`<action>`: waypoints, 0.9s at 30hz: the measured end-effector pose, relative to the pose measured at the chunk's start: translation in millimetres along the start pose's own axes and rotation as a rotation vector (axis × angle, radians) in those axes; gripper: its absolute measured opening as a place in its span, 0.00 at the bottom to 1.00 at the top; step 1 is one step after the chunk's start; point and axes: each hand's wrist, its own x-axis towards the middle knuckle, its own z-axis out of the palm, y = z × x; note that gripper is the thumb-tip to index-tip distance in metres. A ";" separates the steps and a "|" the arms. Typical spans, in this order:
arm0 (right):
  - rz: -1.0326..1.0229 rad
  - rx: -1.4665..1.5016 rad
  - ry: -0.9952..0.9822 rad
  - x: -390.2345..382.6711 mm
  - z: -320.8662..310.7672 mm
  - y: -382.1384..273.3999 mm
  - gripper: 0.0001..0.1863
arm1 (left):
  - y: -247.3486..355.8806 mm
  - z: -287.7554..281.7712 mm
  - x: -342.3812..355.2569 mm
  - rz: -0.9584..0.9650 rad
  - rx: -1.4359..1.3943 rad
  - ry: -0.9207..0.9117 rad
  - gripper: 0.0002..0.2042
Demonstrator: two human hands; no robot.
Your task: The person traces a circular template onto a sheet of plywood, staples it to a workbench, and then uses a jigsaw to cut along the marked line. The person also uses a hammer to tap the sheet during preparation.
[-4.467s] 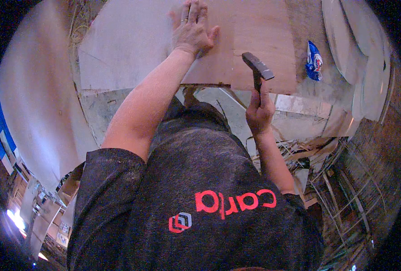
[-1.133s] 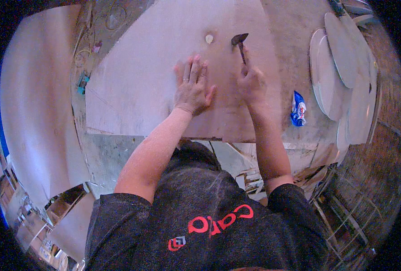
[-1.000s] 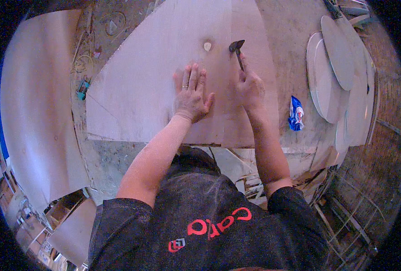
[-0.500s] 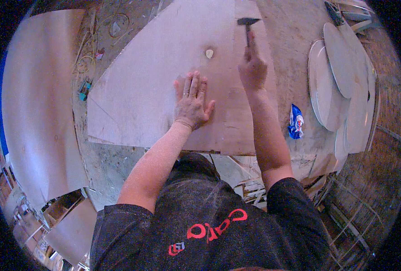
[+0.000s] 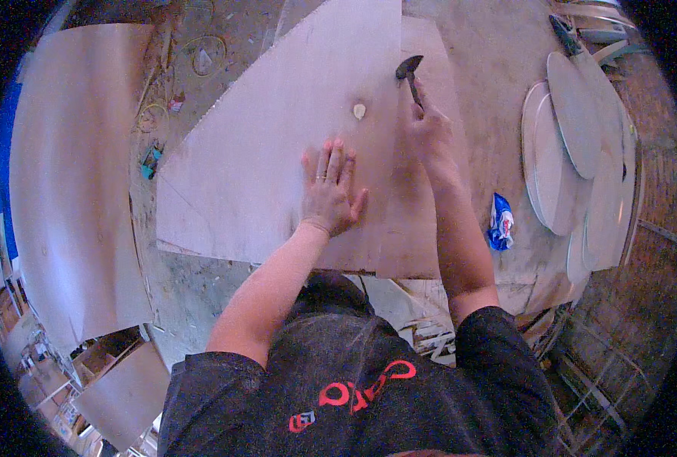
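My left hand (image 5: 331, 190) lies flat on a pale plywood panel (image 5: 239, 183), fingers spread and pointing away from me, just nearer than a small pale round spot (image 5: 360, 111) in the wood. My right hand (image 5: 430, 129) grips the handle of a dark metal hammer (image 5: 409, 67), whose head is over the seam where this panel overlaps another sheet (image 5: 430, 46), a little right of the spot. Whether the head touches the wood I cannot tell.
At right lie stacked oval boards (image 5: 571, 114) and a crumpled blue-white packet (image 5: 500, 221). A long curved sheet (image 5: 72, 183) stands at left, beside a small teal tool (image 5: 150, 158) and yellow cord (image 5: 201, 57). Offcuts (image 5: 430, 343) lie below the worktop's near edge.
Since half a second ago the hammer head has come down and leftward and changed angle, while my left hand stays spread on the panel. The whole view has shifted, lowering the scene in the picture.
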 end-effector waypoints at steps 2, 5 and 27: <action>0.044 0.048 -0.055 -4.0 -27.5 -15.8 0.26 | -3.0 2.6 -2.3 -0.008 0.015 0.003 0.39; 0.054 0.112 0.125 11.1 -14.8 35.2 0.26 | 2.1 2.5 1.4 0.003 0.011 -0.009 0.39; 0.095 -0.022 0.391 -291.0 7.6 35.7 0.26 | -4.2 4.6 -3.3 0.048 0.087 -0.045 0.40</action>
